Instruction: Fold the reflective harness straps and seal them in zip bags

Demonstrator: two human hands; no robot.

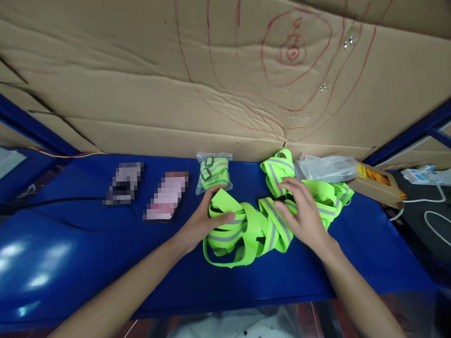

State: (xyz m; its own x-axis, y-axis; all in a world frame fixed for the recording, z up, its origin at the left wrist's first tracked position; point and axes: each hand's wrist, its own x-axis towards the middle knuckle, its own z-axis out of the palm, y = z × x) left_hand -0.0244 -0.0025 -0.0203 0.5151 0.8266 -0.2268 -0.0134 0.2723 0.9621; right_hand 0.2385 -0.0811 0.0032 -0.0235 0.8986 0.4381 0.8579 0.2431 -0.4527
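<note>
A neon-yellow reflective strap (246,232) with grey stripes lies in loose loops and folds on the blue table. My left hand (203,219) grips its left end, thumb laid over the folded layers and fingers partly hidden behind them. Over the right part of the heap is my right hand (303,213), its fingers apart and curved, with the fingertips at the straps. Another strap bundle (279,169) sits just beyond the right fingers, and more loops (326,200) lie to the right of that hand. Behind my left hand stands a clear zip bag (214,172) holding a folded strap with black buckles.
Two phones with blurred screens, one pinkish (167,196) and one greyish (124,183), lie at left on the blue table (91,262). Clear plastic packaging (327,168) and a cardboard box (381,185) are at right. A cardboard wall (133,83) with red rings rises behind.
</note>
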